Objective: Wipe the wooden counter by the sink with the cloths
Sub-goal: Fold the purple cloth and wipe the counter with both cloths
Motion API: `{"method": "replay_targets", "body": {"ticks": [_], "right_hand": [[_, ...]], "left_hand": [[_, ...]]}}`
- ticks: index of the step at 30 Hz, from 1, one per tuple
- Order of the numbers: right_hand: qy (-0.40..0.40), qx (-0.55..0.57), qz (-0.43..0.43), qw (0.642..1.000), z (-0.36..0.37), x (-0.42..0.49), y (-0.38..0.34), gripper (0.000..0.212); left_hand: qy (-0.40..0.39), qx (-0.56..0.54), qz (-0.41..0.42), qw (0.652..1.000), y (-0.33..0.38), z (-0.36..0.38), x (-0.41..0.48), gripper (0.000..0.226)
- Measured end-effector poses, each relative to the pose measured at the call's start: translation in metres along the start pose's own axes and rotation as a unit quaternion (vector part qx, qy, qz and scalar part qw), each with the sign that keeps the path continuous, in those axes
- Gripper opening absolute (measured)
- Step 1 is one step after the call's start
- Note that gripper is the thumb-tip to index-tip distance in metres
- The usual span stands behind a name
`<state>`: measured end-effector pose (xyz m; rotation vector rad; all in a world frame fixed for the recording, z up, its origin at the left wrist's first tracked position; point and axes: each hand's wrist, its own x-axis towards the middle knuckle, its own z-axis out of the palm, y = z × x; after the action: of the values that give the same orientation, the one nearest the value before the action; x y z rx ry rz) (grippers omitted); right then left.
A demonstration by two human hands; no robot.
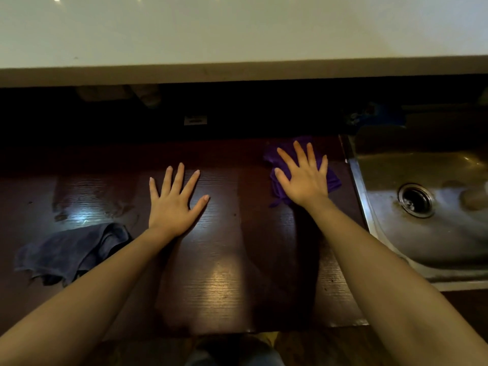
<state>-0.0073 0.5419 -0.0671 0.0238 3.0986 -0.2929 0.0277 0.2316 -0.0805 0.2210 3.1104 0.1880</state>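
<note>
The dark wooden counter [224, 260] stretches in front of me, glossy with light patches. My left hand [174, 204] lies flat on the bare wood at the middle, fingers spread, holding nothing. My right hand [303, 178] presses flat with spread fingers on a purple cloth [277, 188] near the counter's right end, beside the sink. A dark blue cloth [71, 249] lies crumpled on the counter at the left, next to my left forearm and untouched by either hand.
A steel sink [435, 233] with a round drain [416, 200] adjoins the counter on the right. A white raised countertop [237, 35] overhangs the dark back area. A small white outlet [195, 120] sits on the back wall. Dim items lie behind the sink.
</note>
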Motion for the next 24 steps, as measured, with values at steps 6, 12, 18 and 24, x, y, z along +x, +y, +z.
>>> {"method": "replay_targets", "body": {"ticks": [6,12,18,24], "right_hand": [[0.007,0.001,0.000,1.000,-0.007,-0.034,0.032,0.057],[0.015,-0.001,0.021,1.000,-0.008,-0.098,0.048,0.060],[0.008,0.007,0.057,0.998,-0.001,-0.128,0.040,0.063],[-0.010,-0.020,0.092,0.996,-0.002,-0.081,0.022,0.067]], "left_hand": [[0.002,-0.005,-0.004,1.000,0.003,-0.003,0.000,0.071],[0.002,-0.003,-0.012,1.000,0.005,-0.006,-0.002,0.072],[-0.007,0.003,-0.015,1.000,0.007,-0.008,-0.001,0.072],[0.001,0.006,-0.006,1.000,0.004,-0.003,0.000,0.071]]}}
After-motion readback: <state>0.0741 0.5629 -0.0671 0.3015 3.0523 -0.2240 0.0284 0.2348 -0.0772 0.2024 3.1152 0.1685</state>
